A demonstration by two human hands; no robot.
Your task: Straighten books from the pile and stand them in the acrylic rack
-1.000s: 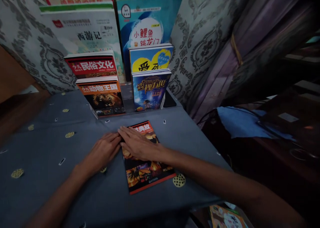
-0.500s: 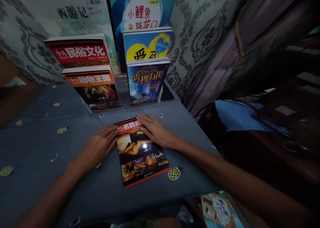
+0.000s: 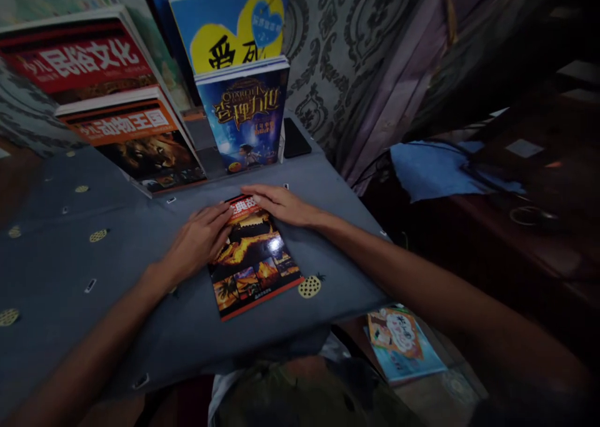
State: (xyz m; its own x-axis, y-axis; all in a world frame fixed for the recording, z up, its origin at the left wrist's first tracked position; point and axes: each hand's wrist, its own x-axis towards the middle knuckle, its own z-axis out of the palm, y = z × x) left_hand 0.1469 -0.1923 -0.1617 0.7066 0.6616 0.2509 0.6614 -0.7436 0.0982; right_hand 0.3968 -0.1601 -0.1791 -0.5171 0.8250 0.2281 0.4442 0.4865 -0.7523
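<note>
A thin book [image 3: 253, 252] with a red title strip, a golden wall photo and a row of small pictures lies flat on the grey-blue tablecloth [image 3: 140, 289]. Over its upper left corner rests my left hand [image 3: 201, 233], fingers stretched out and covering part of the title. My right hand [image 3: 281, 205] lies at the upper right corner, its fingers extended along the top edge. Neither hand is wrapped around anything. Beyond them stand an orange-titled book with a lion [image 3: 154, 155] and a blue comic-style book [image 3: 246, 124].
Behind those stand a red-titled book [image 3: 94, 64] and a blue book with a yellow heart [image 3: 225, 33]. A black flat object [image 3: 297, 139] lies beside the blue books. Lower right, below the table edge, are more books [image 3: 398, 342]. A blue cloth [image 3: 431, 170] lies at the right.
The view has tipped down and moved closer. My left hand has slid further over the book's title, while my right hand has shifted toward the corner, uncovering the title's right end.
</note>
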